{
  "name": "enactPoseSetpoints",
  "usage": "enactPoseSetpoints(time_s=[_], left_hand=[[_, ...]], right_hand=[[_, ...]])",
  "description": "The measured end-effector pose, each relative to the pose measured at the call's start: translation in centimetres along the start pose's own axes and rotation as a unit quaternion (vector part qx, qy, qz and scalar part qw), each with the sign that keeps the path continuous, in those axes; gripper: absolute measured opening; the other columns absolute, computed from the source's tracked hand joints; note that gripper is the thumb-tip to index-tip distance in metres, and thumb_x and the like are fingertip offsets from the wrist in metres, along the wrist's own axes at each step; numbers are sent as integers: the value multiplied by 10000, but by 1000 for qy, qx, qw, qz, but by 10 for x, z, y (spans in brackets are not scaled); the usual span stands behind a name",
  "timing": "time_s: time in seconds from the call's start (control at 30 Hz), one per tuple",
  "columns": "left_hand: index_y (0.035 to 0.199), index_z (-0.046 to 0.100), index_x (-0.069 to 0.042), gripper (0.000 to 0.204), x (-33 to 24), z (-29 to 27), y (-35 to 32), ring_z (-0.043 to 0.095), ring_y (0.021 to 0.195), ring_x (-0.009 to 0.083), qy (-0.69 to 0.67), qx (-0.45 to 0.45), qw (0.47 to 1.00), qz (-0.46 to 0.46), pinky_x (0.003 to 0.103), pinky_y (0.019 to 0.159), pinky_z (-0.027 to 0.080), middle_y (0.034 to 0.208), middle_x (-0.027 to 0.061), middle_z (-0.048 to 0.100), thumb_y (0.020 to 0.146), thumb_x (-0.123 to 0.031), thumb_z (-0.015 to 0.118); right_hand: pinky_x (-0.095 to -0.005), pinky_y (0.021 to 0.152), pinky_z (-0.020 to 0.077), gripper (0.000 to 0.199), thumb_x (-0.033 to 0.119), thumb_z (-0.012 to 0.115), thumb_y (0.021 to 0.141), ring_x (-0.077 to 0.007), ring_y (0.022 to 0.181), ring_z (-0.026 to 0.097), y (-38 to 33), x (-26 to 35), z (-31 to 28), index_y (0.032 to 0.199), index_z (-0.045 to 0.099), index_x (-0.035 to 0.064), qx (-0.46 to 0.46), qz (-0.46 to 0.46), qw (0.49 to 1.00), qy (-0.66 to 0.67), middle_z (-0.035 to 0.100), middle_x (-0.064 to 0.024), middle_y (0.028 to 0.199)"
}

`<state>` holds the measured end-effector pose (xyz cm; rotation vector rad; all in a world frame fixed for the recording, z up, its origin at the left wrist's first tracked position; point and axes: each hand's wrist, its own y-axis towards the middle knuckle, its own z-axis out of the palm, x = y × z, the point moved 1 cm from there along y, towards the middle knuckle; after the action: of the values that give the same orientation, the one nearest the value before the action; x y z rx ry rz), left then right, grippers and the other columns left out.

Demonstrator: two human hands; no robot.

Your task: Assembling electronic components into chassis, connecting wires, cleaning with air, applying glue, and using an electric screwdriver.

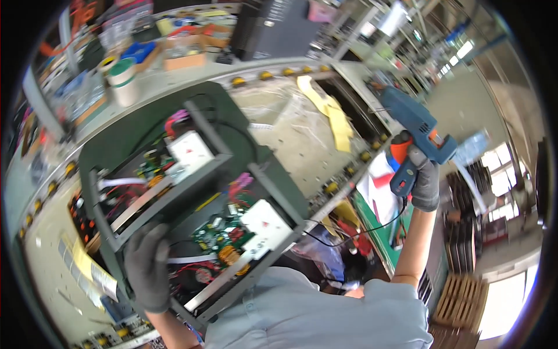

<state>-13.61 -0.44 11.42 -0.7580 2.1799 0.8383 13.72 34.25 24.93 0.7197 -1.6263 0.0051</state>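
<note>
My right hand (425, 180), in a grey glove, is raised at the right. It is wrapped round the grip of a blue corded pistol-grip power tool (410, 113) with orange parts. The tool's body points up and to the left. Two open dark metal cases (224, 157) lie side by side on a dark green mat (215, 96). Inside each are a green circuit board (218, 230), wires and a white plate (266, 225). At the left end of the nearer case, my gloved left hand (148, 267) has its fingers curled at the wall; its fingertips are partly hidden.
Yellow paper strips (328, 110) and clear film lie on the bench beyond the mat. A roller track (334, 187) edges the bench. A white cup with a green rim (123, 81) and cardboard boxes (185, 55) stand far left. The tool's black cord (372, 230) hangs across to the bench.
</note>
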Motion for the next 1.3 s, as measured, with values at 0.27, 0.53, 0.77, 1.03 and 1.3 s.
enactPoseSetpoints(time_s=[0.27, 0.53, 0.77, 1.03, 1.3], left_hand=[[1011, 608, 34, 267, -14, 10, 5, 559, 927, 270, 32, 24, 999, 3, 338, 835, 420, 992, 154, 600, 864, -178, 541], [1008, 616, 20, 217, -19, 4, 7, 576, 871, 259, 46, 6, 999, 6, 311, 782, 438, 947, 141, 598, 811, -50, 558], [990, 634, 26, 221, 3, -2, -13, 576, 857, 193, -100, -125, 987, -28, 279, 788, 442, 930, 108, 617, 847, -138, 595], [997, 621, 5, 182, 53, -15, -59, 584, 828, 153, -77, -327, 923, -188, 282, 770, 456, 909, 71, 616, 890, -121, 545], [1032, 643, -128, 328, 131, -20, -60, 518, 1074, 298, 420, 1, 893, -162, 379, 825, 489, 1152, 90, 551, 722, -43, 577]], right_hand=[[-234, 634, 471, 354, 63, 663, 738, -106, 711, 576, -59, -152, -204, 1076, 576, 11, -381, 63, 921, -57, 601, -32, 872], [-400, 744, 515, 489, 334, 797, 635, -233, 807, 645, -65, -344, -307, 987, 670, 18, -438, 211, 819, -306, 687, -98, 881], [-387, 868, 416, 653, 511, 718, 672, -229, 886, 560, -65, -324, -281, 1034, 649, -28, -307, 273, 822, -394, 625, -98, 1002], [-356, 904, 432, 312, 107, 556, 881, -266, 989, 567, -150, -233, -193, 1103, 509, -108, -413, 55, 869, -269, 587, -181, 1106], [-318, 876, 436, 187, 31, 566, 872, -213, 918, 555, -47, -120, -23, 1030, 576, -69, -275, -272, 906, -172, 608, -113, 1003]])
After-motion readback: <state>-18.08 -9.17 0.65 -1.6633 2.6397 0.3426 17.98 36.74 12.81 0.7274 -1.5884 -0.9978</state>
